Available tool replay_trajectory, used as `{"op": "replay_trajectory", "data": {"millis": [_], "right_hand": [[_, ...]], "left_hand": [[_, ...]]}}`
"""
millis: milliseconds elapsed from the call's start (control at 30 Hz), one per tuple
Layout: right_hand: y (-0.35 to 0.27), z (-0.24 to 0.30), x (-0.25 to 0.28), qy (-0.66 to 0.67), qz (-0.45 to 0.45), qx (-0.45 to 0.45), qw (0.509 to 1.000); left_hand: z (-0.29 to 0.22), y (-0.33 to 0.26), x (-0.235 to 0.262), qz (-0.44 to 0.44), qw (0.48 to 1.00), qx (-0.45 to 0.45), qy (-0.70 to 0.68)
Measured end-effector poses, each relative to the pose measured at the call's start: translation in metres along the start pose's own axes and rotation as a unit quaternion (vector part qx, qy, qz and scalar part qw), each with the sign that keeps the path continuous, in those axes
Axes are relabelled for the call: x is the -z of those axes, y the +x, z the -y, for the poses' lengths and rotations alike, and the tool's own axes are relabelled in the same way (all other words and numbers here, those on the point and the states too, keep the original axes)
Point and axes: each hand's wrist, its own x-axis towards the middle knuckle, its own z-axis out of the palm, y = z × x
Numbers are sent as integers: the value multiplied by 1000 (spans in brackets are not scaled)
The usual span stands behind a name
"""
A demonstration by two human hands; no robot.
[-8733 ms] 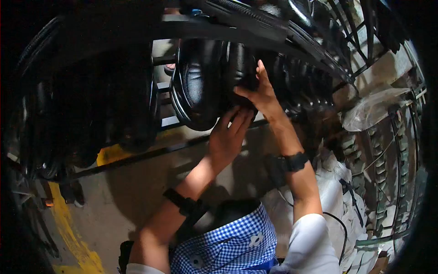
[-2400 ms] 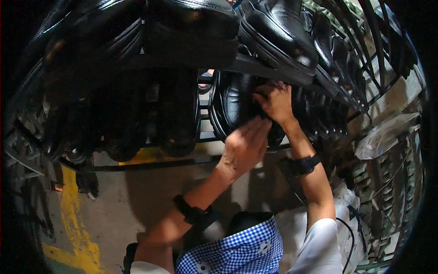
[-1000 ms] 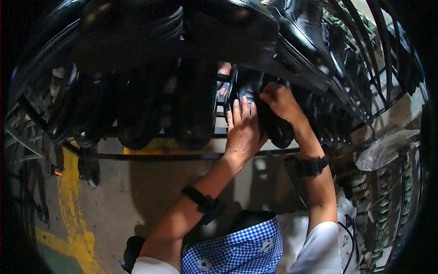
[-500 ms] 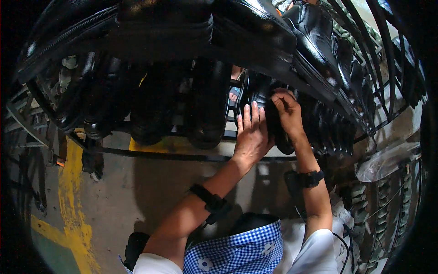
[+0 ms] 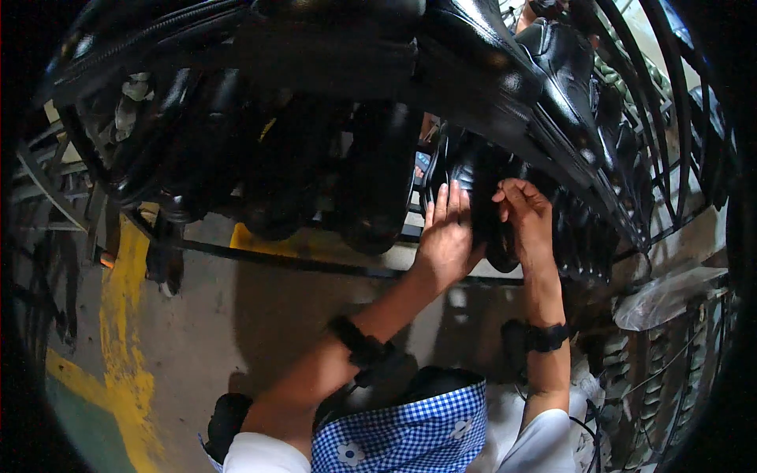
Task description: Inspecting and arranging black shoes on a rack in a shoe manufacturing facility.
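My left hand lies with its fingers stretched out on a glossy black shoe on the lower tier of a rack. Its fingertips touch the shoe's upper, and the thumb points right. Close by on the right is my right hand, its fingers curled in beside the same row of dark shoes. Whatever its fingertips may hold is lost in the shadow. A rounded black shoe end shows between the two wrists.
Larger black zippered footwear on the upper tier overhangs my hands. More black shoes line the lower tier on the left. A curved metal rail runs along the front. Clear plastic wrap lies at right.
The right hand has shifted right and slightly down, away from the left hand. The left hand stays laid on the shoe. The whole view has moved a little.
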Motion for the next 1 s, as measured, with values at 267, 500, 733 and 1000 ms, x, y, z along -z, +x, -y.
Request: {"op": "replay_trajectory", "data": {"millis": [267, 500, 733, 1000], "right_hand": [[26, 7, -49, -78, 105, 11, 991], [55, -4, -87, -198, 104, 196, 955], [48, -2, -88, -298, 184, 180, 919], [53, 23, -108, -509, 88, 369, 773]], "left_hand": [[21, 16, 97, -59, 993, 74, -67], [48, -10, 85, -106, 982, 159, 7], [52, -10, 69, -145, 977, 134, -75], [36, -11, 57, -208, 971, 117, -11]]}}
